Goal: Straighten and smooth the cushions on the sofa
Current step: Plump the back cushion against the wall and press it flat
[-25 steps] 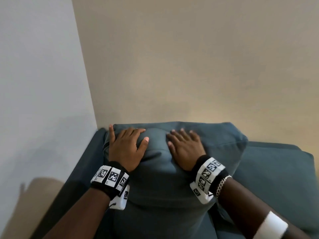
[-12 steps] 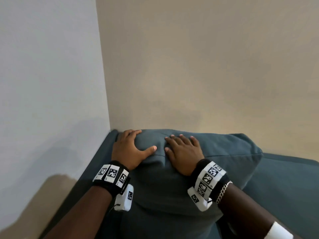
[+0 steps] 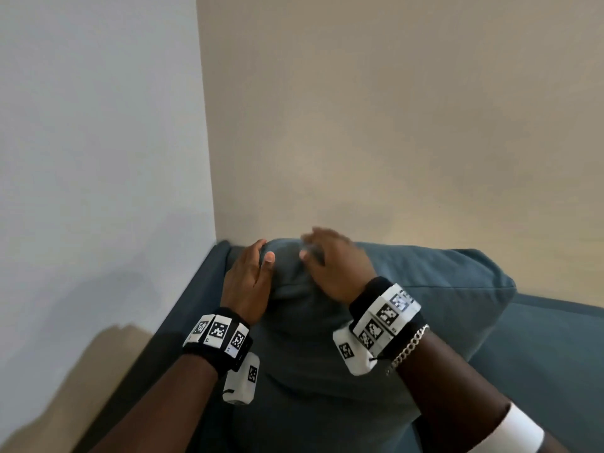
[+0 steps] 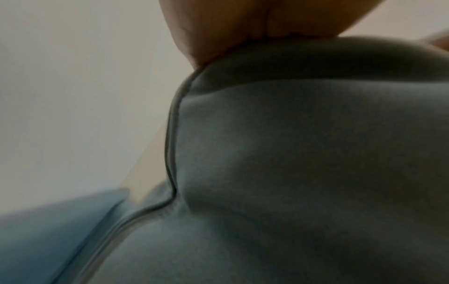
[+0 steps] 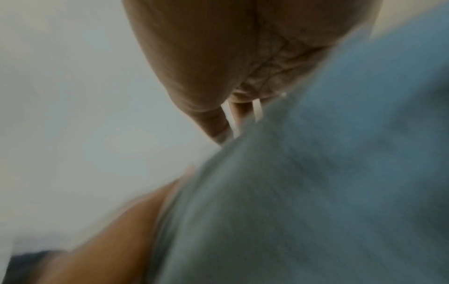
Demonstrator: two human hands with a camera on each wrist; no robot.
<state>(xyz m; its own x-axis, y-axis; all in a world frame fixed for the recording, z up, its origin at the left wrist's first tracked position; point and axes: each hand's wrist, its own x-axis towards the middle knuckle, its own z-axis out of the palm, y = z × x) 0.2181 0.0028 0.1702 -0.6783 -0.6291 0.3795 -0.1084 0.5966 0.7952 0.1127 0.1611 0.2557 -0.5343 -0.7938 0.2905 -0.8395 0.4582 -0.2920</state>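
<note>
A teal cushion [image 3: 327,338] stands upright in the sofa's left corner against the wall. My left hand [image 3: 248,276] lies edge-on against its upper left side, fingers fairly straight along the edge and the thumb on the front face. In the left wrist view the palm [image 4: 230,23] presses the cushion [image 4: 303,163] just above its piped seam. My right hand [image 3: 333,266] is blurred with motion at the cushion's top, fingers spread and holding nothing. In the right wrist view straight fingers [image 5: 239,113] show past the palm, over the cushion [image 5: 328,182].
The sofa arm [image 3: 196,305] runs down the left beside a pale wall [image 3: 98,158]. A beige wall [image 3: 392,125] rises right behind the cushion. More teal sofa upholstery [image 3: 549,354] extends to the right.
The left hand turned from lying flat on the cushion's front to edge-on at its upper left side. The right hand lifted off the front and moved up to the top edge.
</note>
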